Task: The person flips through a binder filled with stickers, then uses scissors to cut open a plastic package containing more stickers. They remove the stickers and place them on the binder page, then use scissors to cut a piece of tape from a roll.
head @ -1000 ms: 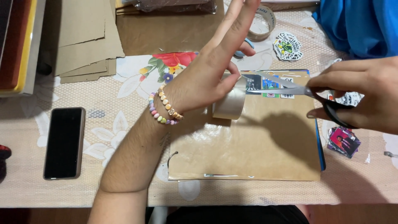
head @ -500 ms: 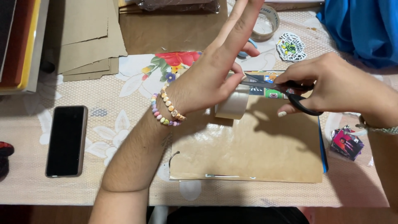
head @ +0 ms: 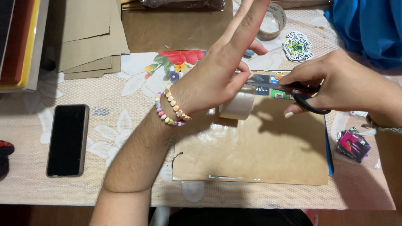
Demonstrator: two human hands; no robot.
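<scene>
Scissors [head: 289, 90] have closed in on the tape roll [head: 238, 104] since a moment ago; the right hand [head: 335, 86], clenched through the black handles, now has the blades at the strip, so a cut looks near. The left hand [head: 217, 79] grips the glossy roll, fingers splayed, above the brown paper-covered notebook [head: 259, 155] near the table's [head: 125, 188] front edge.

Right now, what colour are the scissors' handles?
Black, seen best in the head view: the scissors sit in the right hand.

A clear tape roll [head: 238, 104] stands on edge over brown paper [head: 259, 150], black-handled scissors [head: 293, 90] beside it.
</scene>
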